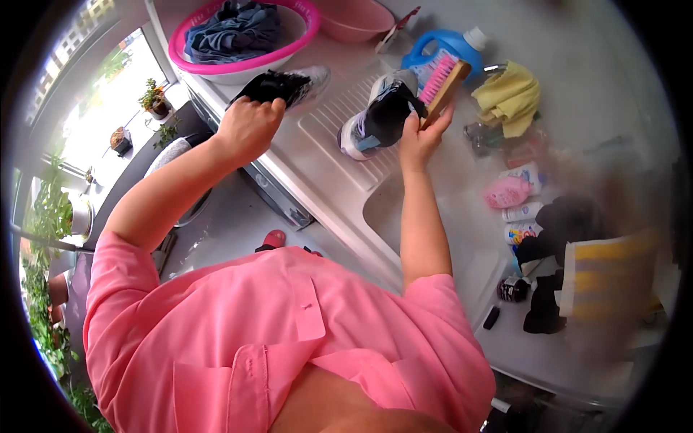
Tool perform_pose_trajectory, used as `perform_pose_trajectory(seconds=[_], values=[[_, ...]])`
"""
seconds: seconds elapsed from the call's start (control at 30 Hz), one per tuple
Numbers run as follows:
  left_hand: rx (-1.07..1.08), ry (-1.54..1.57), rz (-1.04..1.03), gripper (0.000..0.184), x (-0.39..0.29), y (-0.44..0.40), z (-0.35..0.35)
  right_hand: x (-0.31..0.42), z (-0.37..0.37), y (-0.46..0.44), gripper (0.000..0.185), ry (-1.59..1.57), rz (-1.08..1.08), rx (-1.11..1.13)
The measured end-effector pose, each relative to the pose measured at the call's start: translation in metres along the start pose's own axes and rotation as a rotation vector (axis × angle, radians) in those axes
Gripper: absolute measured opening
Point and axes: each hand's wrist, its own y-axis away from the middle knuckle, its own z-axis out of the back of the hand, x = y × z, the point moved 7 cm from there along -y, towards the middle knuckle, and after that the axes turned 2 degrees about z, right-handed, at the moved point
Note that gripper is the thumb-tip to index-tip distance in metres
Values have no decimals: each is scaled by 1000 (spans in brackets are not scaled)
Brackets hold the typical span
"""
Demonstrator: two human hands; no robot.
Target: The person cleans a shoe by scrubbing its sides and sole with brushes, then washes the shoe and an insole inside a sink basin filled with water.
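My left hand (253,128) is closed on the near end of a black-and-whitish shoe (307,83), held by the washtub at the counter's edge. The shoe's far end is slightly blurred. In my right hand (424,141) is a scrubbing brush (445,92) with a wooden back and pink bristles, standing roughly upright. Right beside the brush, a second shoe (355,137), white and grey with a black inside, sits on the ribbed part of the sink counter (328,133). Whether my right thumb touches this shoe, I cannot tell.
A pink-rimmed tub (315,25) with dark blue cloth stands at the back left, with a pink basin (354,18) beside it. Behind the brush are a blue detergent jug (426,43) and a yellow cloth (509,97). Several bottles (507,193) line the right, past the sink basin (382,209).
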Motion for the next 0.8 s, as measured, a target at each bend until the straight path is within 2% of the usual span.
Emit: perform_pose_trajectory(seconds=[0.13, 0.17, 0.2, 0.27, 0.33, 0.37, 0.4, 0.43, 0.47, 0.5, 0.53, 0.57, 0.67, 0.73, 0.8], values=[[-26, -73, -93, 13, -26, -58, -29, 15, 46, 9, 68, -161, 34, -73], [17, -103, -58, 11, -28, -71, -40, 21, 58, 8, 66, -63, 131, -119], [50, -86, -29, 12, -30, -80, -42, 23, 68, 10, 67, -168, 92, -137], [59, -112, -3, 17, -30, -94, -60, 34, 89, 12, 69, -133, 112, -179], [-177, -81, -81, 18, -40, -91, -35, 54, 101, 12, 69, -155, 117, -241], [-194, 34, -102, 22, -50, -89, -25, 55, 106, 13, 69, -110, 142, -242], [-415, 307, -95, 30, -60, -81, -7, 56, 109, 14, 69, -69, 170, -244], [-367, 519, -68, 39, -75, -71, 2, 58, 109, 15, 69, -67, 171, -247], [-9, 970, -29, 52, -91, -71, -7, 63, 108, 18, 69, -60, 170, -248], [202, 1258, 35, 69, -109, -65, -8, 67, 106, 19, 68, -57, 171, -248], [543, 1535, 103, 81, -130, -62, -20, 70, 105, 21, 68, -62, 179, -247], [685, 1842, 84, 85, -152, -61, -36, 75, 102, 25, 68, -61, 220, -228], [902, 2319, 150, 77, -178, -61, -43, 69, 101, 40, 70, -97, 253, -203], [939, 2348, 87, 73, -179, -60, -52, 69, 95, 49, 72, 38, 317, -27], [985, 2366, 9, 69, -183, -59, -66, 63, 95, 53, 75, 127, 314, -20]])
